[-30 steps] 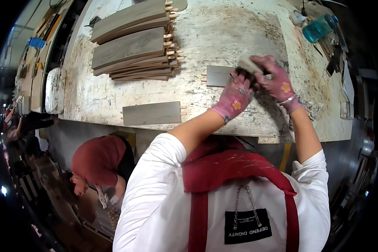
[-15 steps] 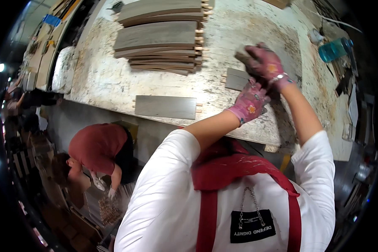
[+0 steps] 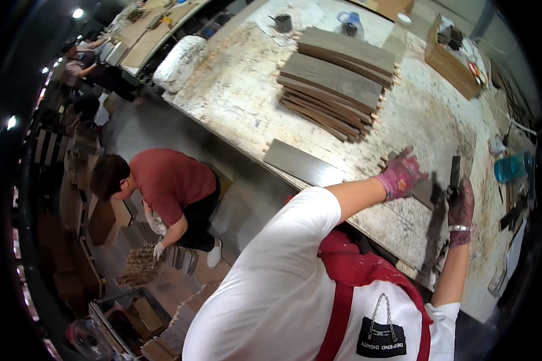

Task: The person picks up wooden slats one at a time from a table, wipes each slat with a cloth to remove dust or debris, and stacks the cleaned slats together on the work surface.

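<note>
Both my hands wear pink flowered gloves with dark-stained fingers. My left hand point(image 3: 401, 174) lies across a short grey wooden board point(image 3: 426, 192), gripping it; its dowel ends show left of the fingers. My right hand point(image 3: 461, 207) is closed around a narrow dark block point(image 3: 455, 171) that sticks up past the fingers, apart from the board. What the block is made of I cannot make out. Left of my left hand, a longer grey board point(image 3: 301, 162) lies flat near the table edge.
Stacked grey boards with dowel ends point(image 3: 337, 78) stand farther back on the stained white table point(image 3: 247, 90). A cardboard box point(image 3: 454, 63) and a teal bottle point(image 3: 513, 167) are at the right. A person in a red shirt point(image 3: 168, 180) bends over more boards at lower left.
The view has swung left, so the table appears farther right and tilted. My hands have moved apart; the right, with the dark block, is now to the right of the short board.
</note>
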The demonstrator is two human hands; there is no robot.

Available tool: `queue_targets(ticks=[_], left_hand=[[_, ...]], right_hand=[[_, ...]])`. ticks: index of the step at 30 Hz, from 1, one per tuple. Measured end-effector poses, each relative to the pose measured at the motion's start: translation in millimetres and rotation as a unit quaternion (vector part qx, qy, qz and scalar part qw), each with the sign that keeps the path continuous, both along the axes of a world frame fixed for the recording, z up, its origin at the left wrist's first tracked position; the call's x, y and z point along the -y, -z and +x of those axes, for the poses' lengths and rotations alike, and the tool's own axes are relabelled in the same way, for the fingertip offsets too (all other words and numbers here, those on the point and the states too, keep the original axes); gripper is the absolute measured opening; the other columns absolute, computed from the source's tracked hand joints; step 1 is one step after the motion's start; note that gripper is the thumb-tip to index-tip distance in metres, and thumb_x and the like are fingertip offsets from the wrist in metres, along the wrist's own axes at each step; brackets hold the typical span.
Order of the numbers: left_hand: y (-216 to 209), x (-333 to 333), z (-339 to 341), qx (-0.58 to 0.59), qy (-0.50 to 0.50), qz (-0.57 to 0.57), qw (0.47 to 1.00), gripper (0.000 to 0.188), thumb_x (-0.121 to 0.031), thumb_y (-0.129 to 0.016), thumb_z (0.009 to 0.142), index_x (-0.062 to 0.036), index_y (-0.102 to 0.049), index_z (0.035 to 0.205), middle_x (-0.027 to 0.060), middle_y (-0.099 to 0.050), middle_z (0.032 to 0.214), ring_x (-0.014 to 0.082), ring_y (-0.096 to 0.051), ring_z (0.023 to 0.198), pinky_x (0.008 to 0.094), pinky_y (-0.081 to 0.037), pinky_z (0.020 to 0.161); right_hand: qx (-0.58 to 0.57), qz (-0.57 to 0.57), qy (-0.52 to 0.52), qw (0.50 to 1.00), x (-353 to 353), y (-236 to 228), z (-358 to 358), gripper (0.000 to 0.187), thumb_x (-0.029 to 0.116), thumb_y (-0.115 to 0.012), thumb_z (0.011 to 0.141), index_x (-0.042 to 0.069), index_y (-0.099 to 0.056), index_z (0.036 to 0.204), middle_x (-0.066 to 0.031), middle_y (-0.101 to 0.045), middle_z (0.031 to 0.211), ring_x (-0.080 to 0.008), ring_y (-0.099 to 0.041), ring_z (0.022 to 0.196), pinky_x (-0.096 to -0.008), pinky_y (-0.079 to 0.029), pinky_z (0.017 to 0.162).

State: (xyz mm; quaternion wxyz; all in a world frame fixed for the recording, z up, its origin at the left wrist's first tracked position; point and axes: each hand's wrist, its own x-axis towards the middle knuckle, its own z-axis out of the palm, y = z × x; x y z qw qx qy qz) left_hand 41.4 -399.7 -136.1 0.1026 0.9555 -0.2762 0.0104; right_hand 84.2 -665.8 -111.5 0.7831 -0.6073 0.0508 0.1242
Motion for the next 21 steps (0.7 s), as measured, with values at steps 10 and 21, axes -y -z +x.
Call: queue_targets(ticks=[10, 21], left_hand=[[-115, -151, -141, 0.267, 0.013, -0.123, 0.956, 0.047, -0.018, -0.052, 0.084, -0.0182, -0.045, 0.13, 0.008, -0.049, 0.107, 0.0275, -0.048, 0.109, 0.0517, -0.029, 0.108], [-77, -416, -289, 0.298, -0.435, -0.125, 0.841, 0.064, -0.032, -0.076, 0.066, -0.0055, -0.055, 0.12, 0.0149, -0.051, 0.117, 0.0354, -0.046, 0.111, 0.0475, -0.038, 0.094]], right_hand=[[0.202, -0.126, -0.099, 0.966, -91, -86, 10, 0.049, 0.032, -0.042, 0.098, 0.006, -0.037, 0.14, -0.0069, -0.049, 0.127, -0.0187, -0.053, 0.107, -0.0343, -0.043, 0.093], [0.339, -0.174, -0.396, 0.836, -535, -208, -49, 0.044, 0.026, -0.057, 0.09, 0.003, -0.051, 0.127, -0.0098, -0.059, 0.11, -0.0187, -0.055, 0.098, -0.0311, -0.044, 0.089]])
